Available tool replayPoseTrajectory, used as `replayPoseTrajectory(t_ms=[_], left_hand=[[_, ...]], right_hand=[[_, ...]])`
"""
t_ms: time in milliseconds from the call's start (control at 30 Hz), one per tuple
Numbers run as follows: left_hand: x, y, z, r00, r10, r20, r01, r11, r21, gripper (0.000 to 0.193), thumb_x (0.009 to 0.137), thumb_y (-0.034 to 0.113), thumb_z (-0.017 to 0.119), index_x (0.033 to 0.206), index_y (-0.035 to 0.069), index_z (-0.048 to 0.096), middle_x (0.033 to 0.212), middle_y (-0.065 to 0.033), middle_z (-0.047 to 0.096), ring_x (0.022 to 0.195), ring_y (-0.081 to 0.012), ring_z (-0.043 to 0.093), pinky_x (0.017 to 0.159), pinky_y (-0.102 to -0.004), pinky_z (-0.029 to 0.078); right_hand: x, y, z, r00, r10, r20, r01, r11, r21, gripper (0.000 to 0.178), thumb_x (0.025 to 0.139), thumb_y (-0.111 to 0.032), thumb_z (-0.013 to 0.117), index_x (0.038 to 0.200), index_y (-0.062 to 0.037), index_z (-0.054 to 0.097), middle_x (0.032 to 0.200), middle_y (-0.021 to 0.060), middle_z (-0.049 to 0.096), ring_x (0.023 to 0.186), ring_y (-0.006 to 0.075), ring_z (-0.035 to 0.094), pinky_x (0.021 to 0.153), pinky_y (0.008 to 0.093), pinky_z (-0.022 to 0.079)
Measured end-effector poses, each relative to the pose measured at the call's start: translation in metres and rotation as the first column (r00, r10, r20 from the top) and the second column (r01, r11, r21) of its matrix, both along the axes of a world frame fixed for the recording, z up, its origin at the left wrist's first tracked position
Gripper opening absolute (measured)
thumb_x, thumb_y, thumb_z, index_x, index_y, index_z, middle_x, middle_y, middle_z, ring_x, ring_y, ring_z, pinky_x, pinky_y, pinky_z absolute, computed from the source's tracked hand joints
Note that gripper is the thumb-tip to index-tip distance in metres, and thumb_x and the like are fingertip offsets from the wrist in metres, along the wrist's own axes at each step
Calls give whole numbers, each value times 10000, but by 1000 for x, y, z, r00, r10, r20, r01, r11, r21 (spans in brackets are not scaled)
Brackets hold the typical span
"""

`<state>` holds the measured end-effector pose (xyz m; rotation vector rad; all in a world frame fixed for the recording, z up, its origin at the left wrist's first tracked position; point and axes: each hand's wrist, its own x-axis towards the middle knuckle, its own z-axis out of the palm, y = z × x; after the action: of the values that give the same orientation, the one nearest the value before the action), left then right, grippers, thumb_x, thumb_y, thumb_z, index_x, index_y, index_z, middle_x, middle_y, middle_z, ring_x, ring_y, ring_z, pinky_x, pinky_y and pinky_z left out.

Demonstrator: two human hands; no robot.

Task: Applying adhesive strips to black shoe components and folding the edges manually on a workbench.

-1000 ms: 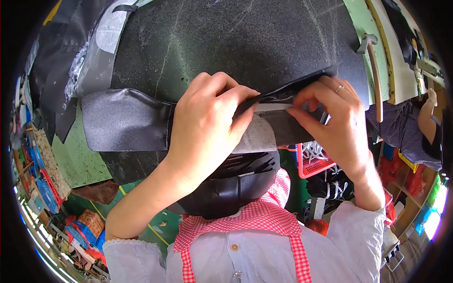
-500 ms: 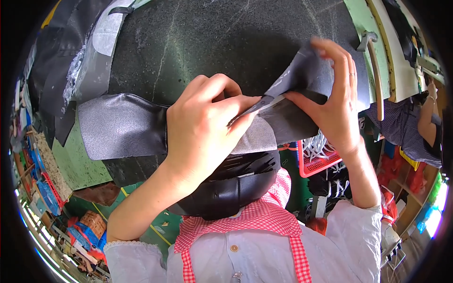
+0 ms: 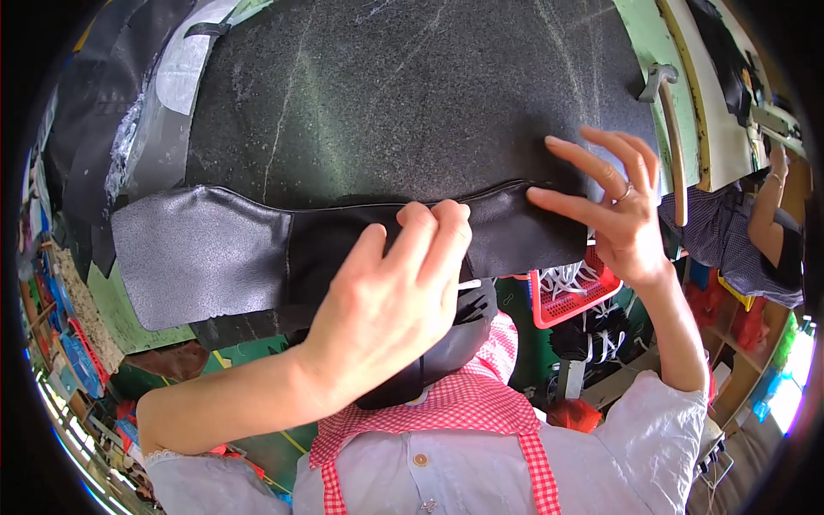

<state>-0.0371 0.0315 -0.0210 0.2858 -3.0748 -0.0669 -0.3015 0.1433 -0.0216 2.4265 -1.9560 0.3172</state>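
Note:
A long strip of stitched black leather (image 3: 343, 240) lies across the near part of the dark work board, with a shinier grey-black panel (image 3: 206, 253) at its left end. My left hand (image 3: 390, 287) is closed over its middle, fingers bent with the tips by the upper edge; the thumb is mostly hidden. A small whitish tip shows beside that hand, too small to name. At the strip's right end, my right hand (image 3: 622, 206) has its fingers spread, a ring on one, and one fingertip touches or nearly touches the upper corner. More black leather hangs below, over my lap.
The dark, scratched board (image 3: 412, 103) stretches away ahead. A hammer (image 3: 669, 137) lies along its right side, and black sheets (image 3: 94, 120) are heaped at far left. A red basket (image 3: 571, 296) with white laces stands below right. Another person's arm (image 3: 768, 206) shows at far right.
The raised right flap of leather has come down flat. My right hand has let go of it and spread its fingers; my left hand has moved onto the strip's middle.

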Motion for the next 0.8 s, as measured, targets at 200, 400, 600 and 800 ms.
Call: replayPoseTrajectory(t_ms=[200,400,600,800], left_hand=[[29,6,12,997,71,-29,-65,983,170,462,824,49,658,1275,-33,710,1378,-152,663,1173,-293,690,993,-393,594],[56,-2,17,997,72,-29,-62,961,270,535,877,30,642,1410,68,664,1237,-154,736,1113,-287,735,1051,-484,543],[79,-32,13,983,182,-6,-169,922,349,584,776,50,751,1354,46,676,1472,-128,614,1317,-330,577,1086,-492,467],[85,-45,-2,940,184,-289,-121,968,222,293,804,70,751,1084,116,824,1166,-41,788,1097,-237,735,994,-442,562]], right_hand=[[53,21,-3,957,-37,288,-37,968,249,423,896,-209,697,1303,-109,752,1404,80,697,1474,335,498,1284,613,150],[69,2,4,938,-115,326,49,977,206,511,806,-180,822,1302,-97,729,1422,94,667,1331,329,586,1184,558,354],[101,-5,-23,884,54,465,-94,993,64,542,724,-45,798,1262,-64,732,1424,111,655,1330,326,609,1143,496,491],[47,23,-19,931,-12,366,24,999,-29,422,739,28,766,1154,-46,787,1239,111,764,1249,318,689,1126,492,508]])
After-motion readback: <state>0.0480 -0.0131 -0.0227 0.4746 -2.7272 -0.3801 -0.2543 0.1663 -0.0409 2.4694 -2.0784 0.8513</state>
